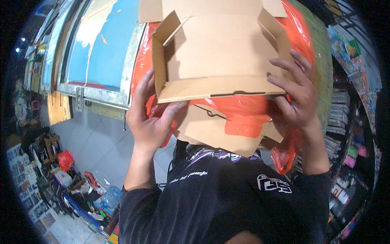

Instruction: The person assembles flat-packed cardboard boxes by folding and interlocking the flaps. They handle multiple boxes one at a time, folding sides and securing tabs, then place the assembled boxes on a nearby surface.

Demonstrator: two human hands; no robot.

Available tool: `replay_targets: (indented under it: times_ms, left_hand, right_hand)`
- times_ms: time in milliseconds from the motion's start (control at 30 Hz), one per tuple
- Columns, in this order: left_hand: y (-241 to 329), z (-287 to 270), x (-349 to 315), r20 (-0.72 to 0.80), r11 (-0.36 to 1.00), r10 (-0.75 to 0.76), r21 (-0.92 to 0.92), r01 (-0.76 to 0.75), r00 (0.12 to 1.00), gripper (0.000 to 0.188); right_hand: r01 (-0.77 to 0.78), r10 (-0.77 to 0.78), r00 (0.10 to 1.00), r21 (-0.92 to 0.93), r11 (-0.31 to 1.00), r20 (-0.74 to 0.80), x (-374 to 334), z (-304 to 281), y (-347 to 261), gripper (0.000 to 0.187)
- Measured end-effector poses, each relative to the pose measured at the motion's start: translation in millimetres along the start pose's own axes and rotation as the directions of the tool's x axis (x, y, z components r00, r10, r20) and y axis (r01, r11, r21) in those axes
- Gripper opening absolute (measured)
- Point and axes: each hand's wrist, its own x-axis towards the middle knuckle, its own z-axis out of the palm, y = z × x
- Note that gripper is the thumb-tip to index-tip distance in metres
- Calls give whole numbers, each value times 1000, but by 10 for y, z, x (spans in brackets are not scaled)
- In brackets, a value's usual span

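A brown cardboard box [227, 53] stands partly folded in front of me, its side walls raised, its front wall upright and a wide panel open at the far side. My left hand [151, 118] grips its left front corner, the thumb below the front edge and the fingers against the left wall. At the right front corner my right hand [298, 87] holds the box with bent, parted fingers, the thumb near the lower edge. Under the box lie red plastic [243, 116] and flat cardboard pieces [197, 128], nearest my body.
Left of the box is a framed screen [109, 44] with a blue surface and pale smears, a metal hinge [79, 99] at its near edge. A green cutting mat [325, 81] borders the right side. Lower left, clutter and a clear water jug [110, 198] crowd the tiled floor.
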Motion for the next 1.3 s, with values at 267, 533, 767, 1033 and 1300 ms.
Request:
replay_targets:
  times_ms: [267, 533, 767, 1033, 1300]
  left_hand:
    - [-69, -187, 238, 269, 961, 4, -268, 71, 963, 109]
    - [463, -130, -9, 588, 781, 262, 337, -526, 765, 51]
    - [368, 6, -354, 581, 747, 249, 394, -535, 775, 34]
    - [468, -73, -185, 722, 839, 101, 308, -448, 684, 26]
    - [471, -56, -229, 689, 819, 130, 331, -469, 713, 25]
  right_hand:
    - [99, -127, 982, 190, 977, 140, 140, -95, 44, 16]
    - [58, -107, 904, 128, 990, 413, 150, -257, -107, 19]
    - [-29, 106, 899, -186, 982, 425, -78, -234, -645, 29]
    - [-23, 49, 827, -54, 998, 560, -21, -234, -602, 22]
    - [-17, 61, 839, -85, 996, 541, -71, -249, -623, 20]
